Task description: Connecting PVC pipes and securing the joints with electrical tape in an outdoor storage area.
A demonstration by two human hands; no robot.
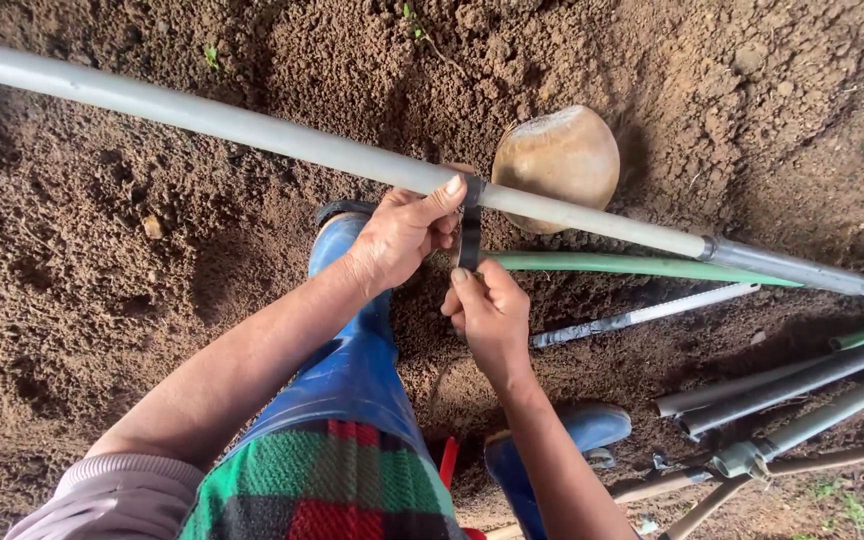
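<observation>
I look down from the head camera at a long grey pipe (pixel 252 130) that runs slantwise across the view above loose red-brown soil (pixel 102 280). My left hand (pixel 402 232) is closed around the pipe, thumb pressed on top, which pins the upper end of a dark strap (pixel 470 225) against it. My right hand (pixel 487 312), just below, pinches the strap's lower end and draws it downward, so the band stays taut over the pipe; both hands are clamped, one on pipe and strap, the other on the strap alone. The strap may be tape or rubber; I cannot tell from here. A green hose (pixel 632 265) lies just under the pipe, running off to the right, and a saw blade with a wrapped handle (pixel 642 315) rests on the dirt beyond my right hand. A rounded brown stone (pixel 557 160) sits behind the pipe. Blue rubber boots (pixel 352 340) stand in the dug earth, and a bundle of spare pipes (pixel 802 395) lies at lower right. This is open ground, with no floor or walls in sight.
</observation>
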